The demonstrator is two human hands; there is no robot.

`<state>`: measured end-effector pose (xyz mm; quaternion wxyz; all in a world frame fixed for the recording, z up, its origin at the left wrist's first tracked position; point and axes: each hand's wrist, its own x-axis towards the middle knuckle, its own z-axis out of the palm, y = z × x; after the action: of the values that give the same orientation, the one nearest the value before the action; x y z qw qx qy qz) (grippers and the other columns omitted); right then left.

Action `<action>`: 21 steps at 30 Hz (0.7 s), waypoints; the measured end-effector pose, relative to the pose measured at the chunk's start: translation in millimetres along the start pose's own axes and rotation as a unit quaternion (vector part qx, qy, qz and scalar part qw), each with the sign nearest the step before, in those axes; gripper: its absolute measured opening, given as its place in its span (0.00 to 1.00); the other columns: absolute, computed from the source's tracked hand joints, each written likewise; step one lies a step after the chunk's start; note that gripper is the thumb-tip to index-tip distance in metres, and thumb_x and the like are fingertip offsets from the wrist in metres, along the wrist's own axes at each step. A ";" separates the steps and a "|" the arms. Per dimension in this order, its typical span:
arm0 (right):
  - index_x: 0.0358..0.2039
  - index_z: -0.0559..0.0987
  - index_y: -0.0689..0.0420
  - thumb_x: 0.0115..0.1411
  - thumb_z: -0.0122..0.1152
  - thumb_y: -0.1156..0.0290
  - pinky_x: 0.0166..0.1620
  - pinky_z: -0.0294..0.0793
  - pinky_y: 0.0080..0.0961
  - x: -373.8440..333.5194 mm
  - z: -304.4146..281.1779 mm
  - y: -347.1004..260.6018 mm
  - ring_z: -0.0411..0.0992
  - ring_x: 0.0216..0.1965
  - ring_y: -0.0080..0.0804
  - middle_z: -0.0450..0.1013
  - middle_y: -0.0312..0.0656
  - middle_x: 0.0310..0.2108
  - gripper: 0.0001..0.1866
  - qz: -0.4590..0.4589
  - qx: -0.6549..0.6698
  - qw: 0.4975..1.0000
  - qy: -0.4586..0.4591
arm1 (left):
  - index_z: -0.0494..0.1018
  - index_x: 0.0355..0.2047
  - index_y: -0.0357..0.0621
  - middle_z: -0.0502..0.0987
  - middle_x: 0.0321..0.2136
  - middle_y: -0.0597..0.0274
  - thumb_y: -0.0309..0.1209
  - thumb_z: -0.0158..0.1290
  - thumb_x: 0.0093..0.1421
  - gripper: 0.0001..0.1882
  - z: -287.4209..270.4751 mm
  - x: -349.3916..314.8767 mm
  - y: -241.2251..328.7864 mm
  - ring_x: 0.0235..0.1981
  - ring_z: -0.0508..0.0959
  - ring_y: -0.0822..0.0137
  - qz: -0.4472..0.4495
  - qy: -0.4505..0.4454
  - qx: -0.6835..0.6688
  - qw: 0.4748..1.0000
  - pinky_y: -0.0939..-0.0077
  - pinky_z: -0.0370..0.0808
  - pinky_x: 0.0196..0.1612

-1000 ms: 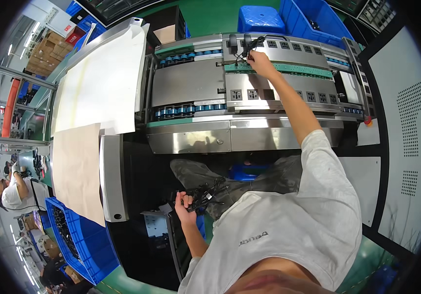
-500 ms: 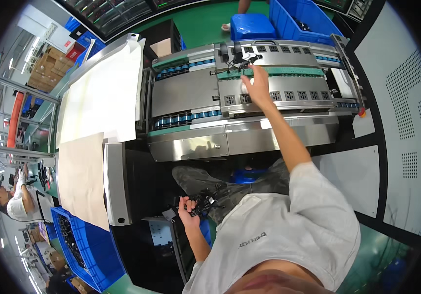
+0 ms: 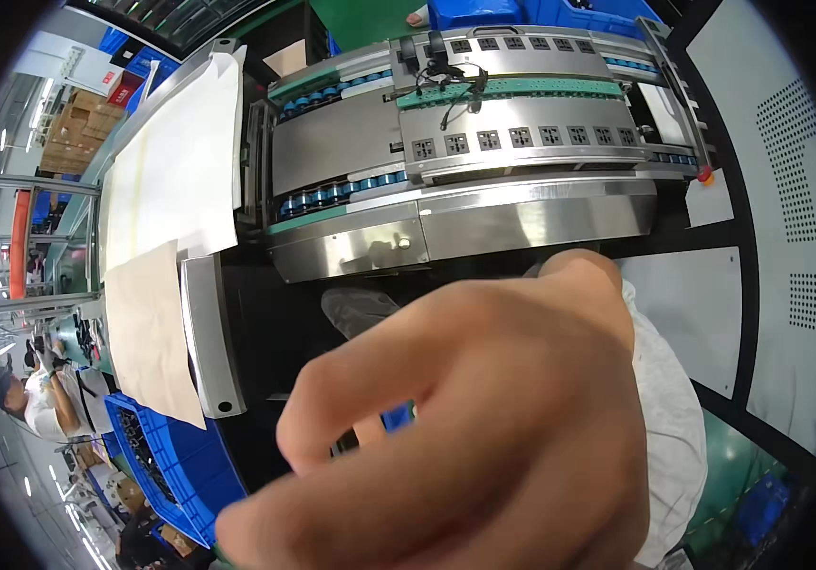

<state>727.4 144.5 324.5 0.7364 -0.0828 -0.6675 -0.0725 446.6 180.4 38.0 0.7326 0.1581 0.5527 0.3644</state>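
Looming in the head view, the right hand [image 3: 512, 399] hung big, fingers bent and apart, nothing seen between; half a second earlier it was by the cord [image 3: 475, 103]. Two adapters [image 3: 438, 46] sat at the far left corner of the rack [image 3: 503, 114]: placing looked done, the loose cord seemingly wanted straightening. The left hand hid: couldn't tell.
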 end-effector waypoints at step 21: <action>0.21 0.78 0.60 0.45 0.58 0.83 0.23 0.72 0.19 -6.1 -10.9 -14.9 0.73 0.26 0.29 0.76 0.44 0.32 0.04 0.052 -0.046 0.998 -0.013 | 0.61 0.16 0.52 0.56 0.11 0.73 0.44 0.49 0.60 0.19 173.2 -77.3 40.8 0.16 0.57 0.75 -0.101 -0.027 -0.020 0.994 0.77 0.55 0.25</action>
<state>734.1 127.5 317.8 0.7260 -0.1518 -0.6677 -0.0638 582.6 183.2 176.3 0.7834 0.0965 0.5382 0.2955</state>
